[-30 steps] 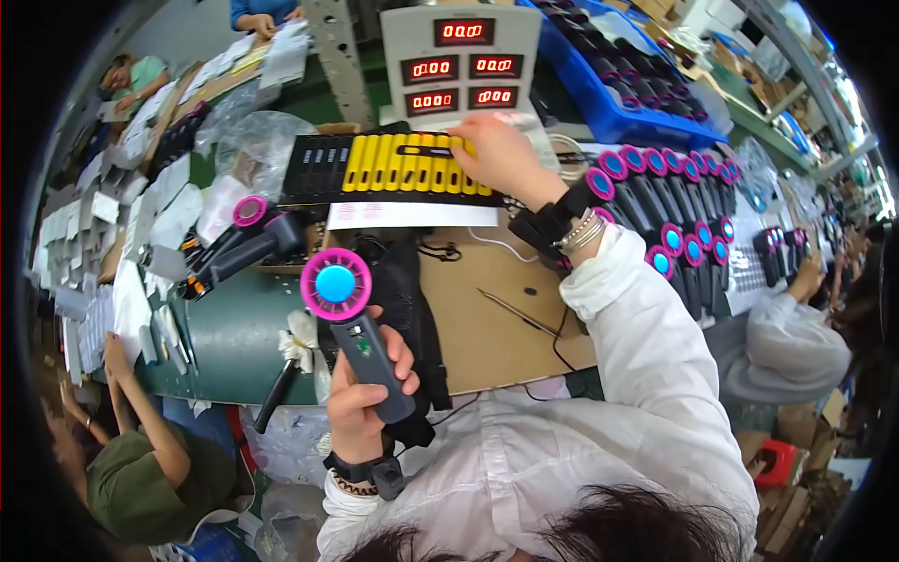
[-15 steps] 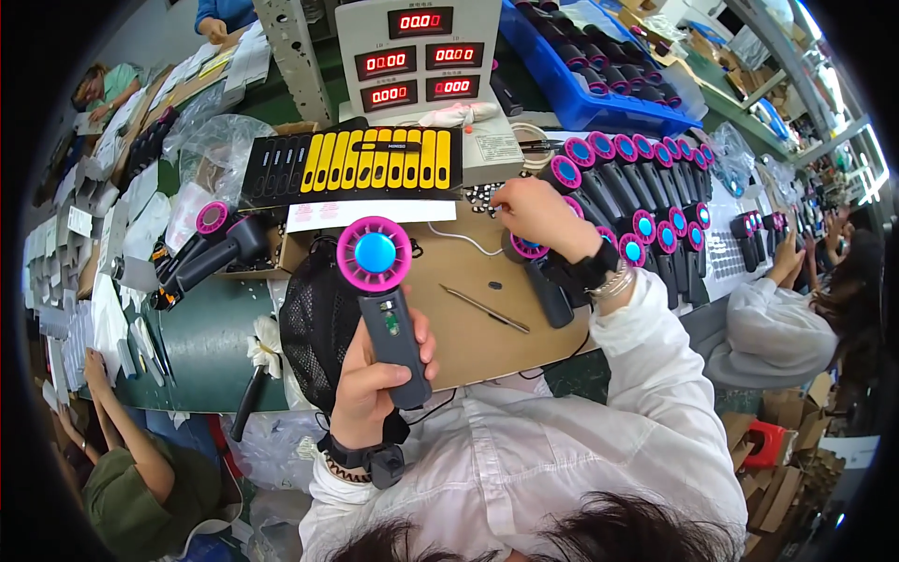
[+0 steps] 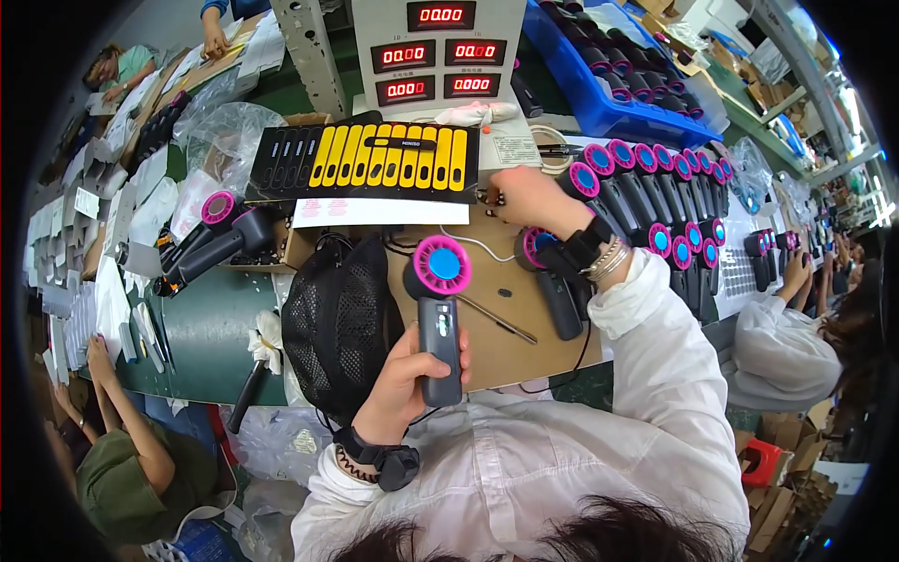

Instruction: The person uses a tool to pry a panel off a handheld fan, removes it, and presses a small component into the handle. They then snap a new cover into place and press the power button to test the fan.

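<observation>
My left hand [image 3: 409, 373] is wrapped round the dark grey handle of a handheld fan [image 3: 441, 328], held upright above the work mat. The fan's round head has a pink ring and a blue centre, and a small opening shows in its handle. My right hand [image 3: 530, 199] reaches to the back of the mat with bent fingers among small dark pieces [image 3: 491, 198]; whatever lies between the fingertips is hidden. Below the right wrist, another handheld fan [image 3: 559, 302] lies on the mat. A thin metal tool [image 3: 496, 318] lies behind the held fan, close to a small dark oval piece [image 3: 505, 293].
A tray of yellow strips [image 3: 393, 159] sits before a meter box with red displays [image 3: 440, 56]. Rows of fans [image 3: 646, 187] stand on the right; a blue crate [image 3: 599, 117] is behind. A black mesh bag [image 3: 335, 328] lies left. Other people work on both sides.
My left hand has moved right with the fan, whose head now sits lower and is turned slightly. My right hand stays by the small pieces, its fingers now bent further down.
</observation>
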